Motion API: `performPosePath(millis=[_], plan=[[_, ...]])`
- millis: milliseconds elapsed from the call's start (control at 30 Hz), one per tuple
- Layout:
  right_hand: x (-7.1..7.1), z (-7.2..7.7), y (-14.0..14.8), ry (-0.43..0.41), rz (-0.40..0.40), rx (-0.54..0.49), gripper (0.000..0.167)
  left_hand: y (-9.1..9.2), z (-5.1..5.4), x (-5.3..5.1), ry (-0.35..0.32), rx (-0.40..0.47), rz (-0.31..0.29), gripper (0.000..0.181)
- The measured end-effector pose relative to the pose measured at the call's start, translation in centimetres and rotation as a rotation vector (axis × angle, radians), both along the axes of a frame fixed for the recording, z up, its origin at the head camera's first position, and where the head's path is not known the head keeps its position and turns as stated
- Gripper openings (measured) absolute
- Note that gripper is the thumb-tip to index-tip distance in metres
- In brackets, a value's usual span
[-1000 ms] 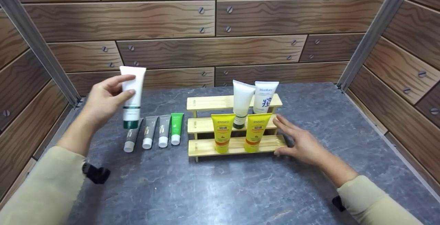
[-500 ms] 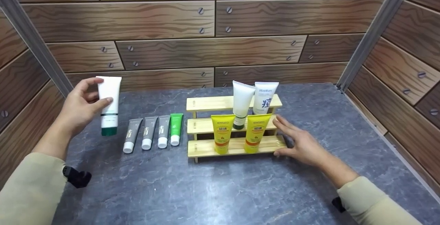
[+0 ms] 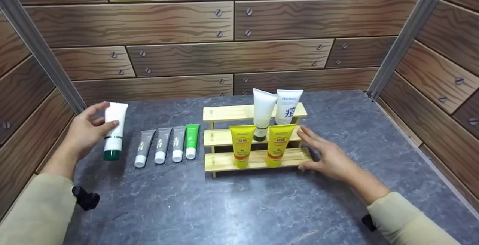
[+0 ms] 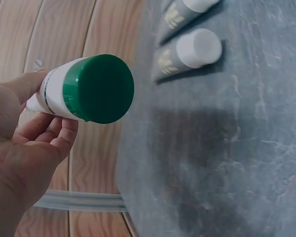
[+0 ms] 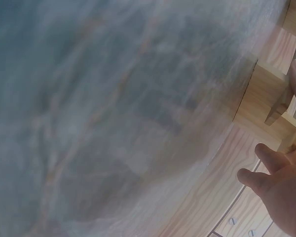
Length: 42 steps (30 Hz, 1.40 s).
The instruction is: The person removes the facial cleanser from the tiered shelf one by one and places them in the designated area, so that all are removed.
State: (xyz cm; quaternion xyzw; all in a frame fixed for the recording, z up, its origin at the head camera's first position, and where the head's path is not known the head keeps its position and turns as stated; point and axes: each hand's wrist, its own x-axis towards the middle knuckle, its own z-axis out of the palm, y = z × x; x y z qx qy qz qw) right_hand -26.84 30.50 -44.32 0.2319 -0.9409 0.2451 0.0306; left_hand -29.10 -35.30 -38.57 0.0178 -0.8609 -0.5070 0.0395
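Observation:
My left hand [image 3: 84, 132] pinches a white squeeze tube [image 3: 116, 125] between thumb and fingers, cap down, above the table's left side. Its green cap [image 4: 101, 89] faces the left wrist camera, and a shadow falls on the table below. At the three-step wooden rack [image 3: 220, 159], my right hand [image 3: 331, 161] touches the right end with fairly straight fingers and thumb. Two yellow tubes [image 3: 242, 146] stand on the lowest step. A matching white tube [image 3: 265, 106] leans on the middle step. Behind it stands a white tube with blue lettering [image 3: 290, 103].
Between the left hand and the rack lie three grey tubes [image 3: 145, 144] with white caps and one green tube [image 3: 192, 134], in a row. Wood-patterned walls [image 3: 179, 20] enclose the dark marbled table [image 3: 232, 211] at the back and sides.
My left hand has carried the white tube left, clear of the grey tubes, and then lowered it toward the table. The right hand and the rack have stayed put.

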Motion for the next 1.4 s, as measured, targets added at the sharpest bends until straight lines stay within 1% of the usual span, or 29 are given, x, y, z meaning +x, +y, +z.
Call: performPosePath(millis=[167, 367, 467, 567, 700, 933, 1167, 1267, 1400], plan=[[-0.1, -0.1, 0.1, 0.035, 0.02, -0.002, 0.1, -0.4, -1.4, -0.1, -0.031, -0.026, -0.012, 0.076], [0.1, 0.0, 0.2, 0.016, 0.006, 0.009, 0.102, -0.5, -2.7, -0.5, -0.08, -0.06, -0.021, 0.076], [0.1, 0.0, 0.1, 0.002, 0.001, 0.015, 0.102, -0.7, -3.4, -0.5, -0.104, -0.072, -0.023, 0.077], [0.0, 0.0, 0.0, -0.006, 0.002, 0.015, 0.103, -1.1, -4.0, -0.4, -0.112, -0.12, -0.022, 0.078], [0.0, 0.0, 0.0, -0.006, 0.003, 0.018, 0.103, -1.2, -4.6, -0.5, -0.105, -0.172, -0.027, 0.077], [0.0, 0.1, 0.1, 0.001, 0.004, 0.01, 0.103, -0.8, -5.3, -0.6, -0.133, -0.173, -0.037, 0.076], [0.1, -0.1, 0.1, 0.032, 0.024, 0.007, 0.102, -0.6, -5.8, -0.8, -0.135, -0.167, -0.042, 0.074], [0.1, 0.0, 0.0, 0.021, 0.018, 0.006, 0.102, -0.5, -5.9, -0.9, -0.14, -0.169, -0.043, 0.073], [0.1, 0.0, 0.1, 0.011, 0.011, 0.008, 0.103, -0.4, -6.0, -1.1, -0.163, -0.161, -0.042, 0.074]])
